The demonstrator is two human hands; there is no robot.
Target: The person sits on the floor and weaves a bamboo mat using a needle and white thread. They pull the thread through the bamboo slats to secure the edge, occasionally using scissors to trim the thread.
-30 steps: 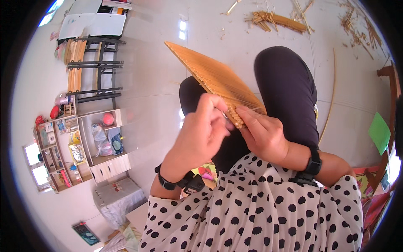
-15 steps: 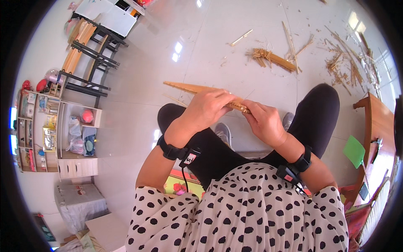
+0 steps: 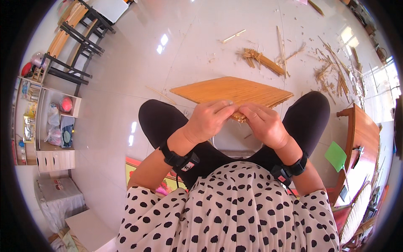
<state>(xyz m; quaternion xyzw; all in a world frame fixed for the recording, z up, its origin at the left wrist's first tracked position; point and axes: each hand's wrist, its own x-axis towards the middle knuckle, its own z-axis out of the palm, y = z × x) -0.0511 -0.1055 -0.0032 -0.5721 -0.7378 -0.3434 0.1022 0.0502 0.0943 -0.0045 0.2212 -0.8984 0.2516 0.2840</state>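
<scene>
A flat, diamond-shaped panel of golden-brown straw stalks (image 3: 228, 89) stretches out over the floor in front of my knees. Its near corner, with a ragged fringe of short stalk ends, is pinched between my two hands. My left hand (image 3: 212, 119) is closed on the left side of that corner, its fingertips on the edge. Close beside it, my right hand (image 3: 261, 122) grips the same corner from the right, thumb bent over it. The undersides of the fingers are hidden.
Beyond the panel lies a bundle of straw (image 3: 266, 63), with loose stalks (image 3: 336, 75) scattered to its right. A wooden table (image 3: 361, 138) with a green fly swatter (image 3: 336, 156) stands on the right. Shelves (image 3: 54, 122) and a black-framed rack (image 3: 73, 54) line the left.
The straw panel was seen nearly edge-on; now its broad face shows, tilted up. Both hands stay on its near corner. The whole view has shifted a little.
</scene>
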